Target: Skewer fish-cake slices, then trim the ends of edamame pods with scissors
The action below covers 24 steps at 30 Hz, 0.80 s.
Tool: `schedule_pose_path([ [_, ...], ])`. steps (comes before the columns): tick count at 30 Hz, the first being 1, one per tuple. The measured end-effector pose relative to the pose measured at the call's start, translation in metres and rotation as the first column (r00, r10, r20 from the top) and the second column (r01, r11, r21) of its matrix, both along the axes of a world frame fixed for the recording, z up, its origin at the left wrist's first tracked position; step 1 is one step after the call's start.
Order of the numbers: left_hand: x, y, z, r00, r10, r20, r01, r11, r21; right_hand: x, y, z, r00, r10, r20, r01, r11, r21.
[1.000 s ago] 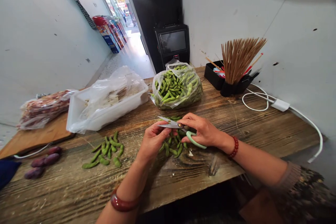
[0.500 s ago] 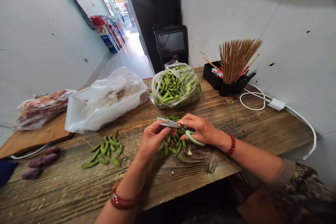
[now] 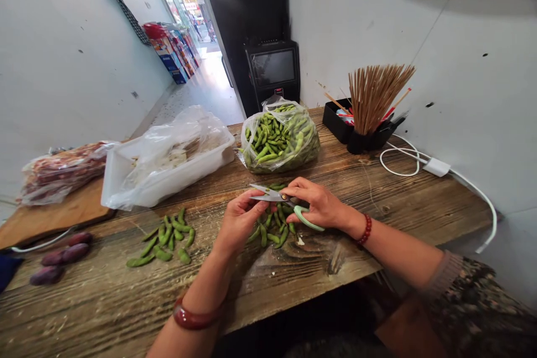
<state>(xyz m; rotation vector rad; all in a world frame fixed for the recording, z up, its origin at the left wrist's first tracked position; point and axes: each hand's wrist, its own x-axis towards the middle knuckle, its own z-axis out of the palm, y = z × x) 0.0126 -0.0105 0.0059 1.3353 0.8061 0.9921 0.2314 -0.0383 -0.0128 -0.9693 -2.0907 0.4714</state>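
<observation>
My right hand (image 3: 314, 205) grips scissors (image 3: 308, 219) with pale green handles, their blades parted and pointing left. The blades reach across the fingertips of my left hand (image 3: 239, 218), which is closed in a pinch. A green edamame pod (image 3: 267, 189) shows only as a small bit between the blades by those fingertips; the rest is hidden. Under and behind both hands lies a pile of edamame pods (image 3: 282, 234) on the wooden table (image 3: 293, 291). A second, smaller group of pods (image 3: 163, 239) lies left of my left forearm.
Behind the hands stands a plastic bag (image 3: 280, 137) full of pods. A white tub (image 3: 168, 190) with plastic film is left of it, beside a wooden board (image 3: 54, 221) with bagged meat (image 3: 62, 170). Purple tubers (image 3: 62, 256), skewers (image 3: 375, 100) and a white cable (image 3: 470, 179) lie around.
The whole view has shifted slightly, so things appear a little further left. My hands keep nearly the same pose, with the scissor blades still parted at the left fingertips.
</observation>
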Motion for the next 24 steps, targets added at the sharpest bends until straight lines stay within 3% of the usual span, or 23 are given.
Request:
schedule_pose_path([
  [24,-0.0013,0.0005,-0.0018,0.997,-0.010,-0.075,0.017,0.996,0.093,0.0000,-0.0017,-0.0031,0.999,-0.018,0.050,0.014,0.996,0.086],
])
